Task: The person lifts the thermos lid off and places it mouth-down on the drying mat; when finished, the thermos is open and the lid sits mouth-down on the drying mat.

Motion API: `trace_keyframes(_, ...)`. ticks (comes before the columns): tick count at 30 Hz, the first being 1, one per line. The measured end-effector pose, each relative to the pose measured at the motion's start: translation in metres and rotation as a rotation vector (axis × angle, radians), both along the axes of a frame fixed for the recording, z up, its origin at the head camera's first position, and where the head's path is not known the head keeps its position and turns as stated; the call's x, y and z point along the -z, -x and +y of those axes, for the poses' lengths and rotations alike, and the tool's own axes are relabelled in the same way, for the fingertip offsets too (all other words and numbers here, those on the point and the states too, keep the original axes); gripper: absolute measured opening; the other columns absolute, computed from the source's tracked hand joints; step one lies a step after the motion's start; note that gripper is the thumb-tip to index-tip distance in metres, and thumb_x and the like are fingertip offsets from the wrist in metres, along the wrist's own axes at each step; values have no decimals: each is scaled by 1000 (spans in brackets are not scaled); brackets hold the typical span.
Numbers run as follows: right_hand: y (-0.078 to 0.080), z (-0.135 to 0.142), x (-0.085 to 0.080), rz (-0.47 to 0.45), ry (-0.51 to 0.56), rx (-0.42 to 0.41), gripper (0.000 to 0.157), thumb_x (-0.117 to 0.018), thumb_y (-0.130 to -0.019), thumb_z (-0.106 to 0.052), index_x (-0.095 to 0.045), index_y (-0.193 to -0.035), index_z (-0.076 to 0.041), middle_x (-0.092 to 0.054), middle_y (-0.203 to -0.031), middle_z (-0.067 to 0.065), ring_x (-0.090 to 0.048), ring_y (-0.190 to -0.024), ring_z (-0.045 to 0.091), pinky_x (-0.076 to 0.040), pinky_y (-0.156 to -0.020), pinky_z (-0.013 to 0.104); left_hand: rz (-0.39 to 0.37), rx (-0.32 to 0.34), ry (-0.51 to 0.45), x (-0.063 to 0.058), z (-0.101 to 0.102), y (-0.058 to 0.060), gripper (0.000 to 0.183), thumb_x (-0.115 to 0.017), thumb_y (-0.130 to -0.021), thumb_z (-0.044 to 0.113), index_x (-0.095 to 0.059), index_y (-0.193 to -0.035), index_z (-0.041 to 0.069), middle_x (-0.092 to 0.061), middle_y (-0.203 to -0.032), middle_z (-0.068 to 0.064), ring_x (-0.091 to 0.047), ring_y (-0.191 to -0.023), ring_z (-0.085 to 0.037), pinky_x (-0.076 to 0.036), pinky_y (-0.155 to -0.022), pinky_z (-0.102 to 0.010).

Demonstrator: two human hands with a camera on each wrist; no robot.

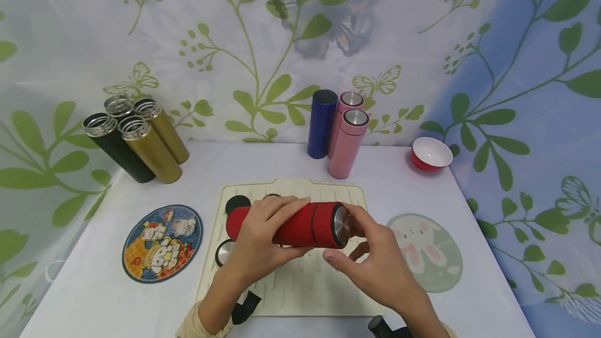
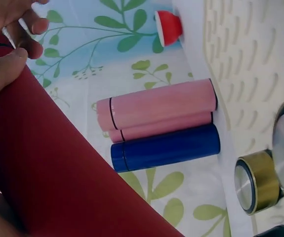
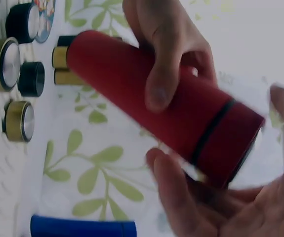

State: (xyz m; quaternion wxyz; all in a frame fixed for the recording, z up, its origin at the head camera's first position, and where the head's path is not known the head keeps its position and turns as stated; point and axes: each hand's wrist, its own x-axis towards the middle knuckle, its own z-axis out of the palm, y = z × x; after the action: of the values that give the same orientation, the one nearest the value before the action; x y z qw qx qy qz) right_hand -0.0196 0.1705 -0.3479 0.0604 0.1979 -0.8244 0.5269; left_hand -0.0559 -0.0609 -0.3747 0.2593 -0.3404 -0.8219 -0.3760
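Note:
A red thermos bottle (image 1: pixel 298 227) lies sideways in the air over a cream ridged mat (image 1: pixel 324 286), its steel-topped lid (image 1: pixel 341 225) pointing right. My left hand (image 1: pixel 260 236) grips it round the body, thumb along the near side. At the lid end is my right hand (image 1: pixel 380 262), fingers reaching behind the lid and thumb apart below it. In the right wrist view the right hand's fingers spread loosely around the lid. Loose lids lie on the mat, among them a black lid (image 3: pixel 31 79) and a gold lid (image 3: pixel 19 121); the bottle partly hides them in the head view.
Lidless gold bottles (image 1: pixel 152 150) and dark green bottles (image 1: pixel 117 147) stand at the back left. A blue bottle (image 1: pixel 322 124) and two pink bottles (image 1: pixel 347 145) stand at the back. A red bowl (image 1: pixel 431 154) sits back right. Round mats flank the cream one: colourful (image 1: pixel 161 244), pale green (image 1: pixel 427 254).

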Motion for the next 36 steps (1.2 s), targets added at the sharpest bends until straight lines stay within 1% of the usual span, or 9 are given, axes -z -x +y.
trace_keyframes(5,-2,-17,-3,-45,-67,137,43,-81,-84,-38,-60,-118,-24,-66,-84,-12,-60,-67,12,-52,-50,29,48,-30,113,3,-2,-3,81,-96,-64,28,-61,-137,21,-64,-124,-2,-57,-113,-22,-49,-92,-46)
trace_keyframes(8,-2,-20,-1,-72,-122,187,38,-81,-82,-43,-61,-108,-24,-63,-76,-13,-57,-64,12,-51,-52,28,47,-38,152,6,-4,-4,81,-96,-64,31,-62,-136,22,-64,-124,-1,-57,-113,-20,-49,-94,-45)
trace_keyframes(10,-2,-21,0,-90,-138,199,36,-81,-82,-45,-61,-104,-24,-62,-74,-13,-58,-63,11,-51,-51,28,34,-37,161,8,-5,-5,81,-96,-63,33,-62,-136,22,-65,-124,0,-57,-113,-19,-49,-93,-44)
trace_keyframes(14,-4,-23,4,-62,-95,168,32,-81,-83,-40,-62,-103,-24,-65,-78,-12,-62,-62,9,-53,-51,28,-29,9,130,12,-9,-7,80,-96,-62,34,-63,-134,23,-66,-124,4,-59,-113,-15,-50,-90,-42)
trace_keyframes(17,-4,-22,8,24,-64,115,31,-82,-83,-34,-62,-103,-23,-66,-81,-13,-64,-63,6,-55,-52,26,-60,45,108,11,-12,-7,78,-96,-63,33,-63,-133,23,-67,-123,6,-61,-110,-13,-50,-88,-41)
trace_keyframes(21,-3,-21,12,140,-74,62,34,-83,-81,-31,-61,-104,-23,-65,-82,-16,-61,-64,2,-53,-52,23,-61,57,135,7,-17,-7,76,-95,-63,32,-65,-132,23,-67,-123,7,-62,-109,-14,-50,-86,-40)
trace_keyframes(25,0,-19,16,212,-103,27,38,-84,-79,-33,-61,-107,-23,-65,-83,-15,-60,-65,1,-51,-52,19,-61,56,175,4,-20,-6,74,-95,-62,32,-67,-131,25,-68,-121,8,-62,-109,-13,-50,-85,-38)
trace_keyframes(30,2,-19,21,308,-124,-32,44,-84,-79,-38,-61,-110,-18,-66,-85,-12,-60,-65,1,-50,-54,17,-91,72,202,2,-24,-4,73,-94,-61,31,-67,-129,29,-68,-119,12,-60,-109,-7,-49,-85,-36)
trace_keyframes(36,2,-21,24,441,-169,-74,54,-82,-80,-44,-62,-117,-12,-68,-95,-8,-63,-74,3,-52,-61,18,-136,140,193,3,-30,-2,73,-95,-59,29,-68,-127,29,-68,-119,15,-59,-110,-2,-48,-87,-37)
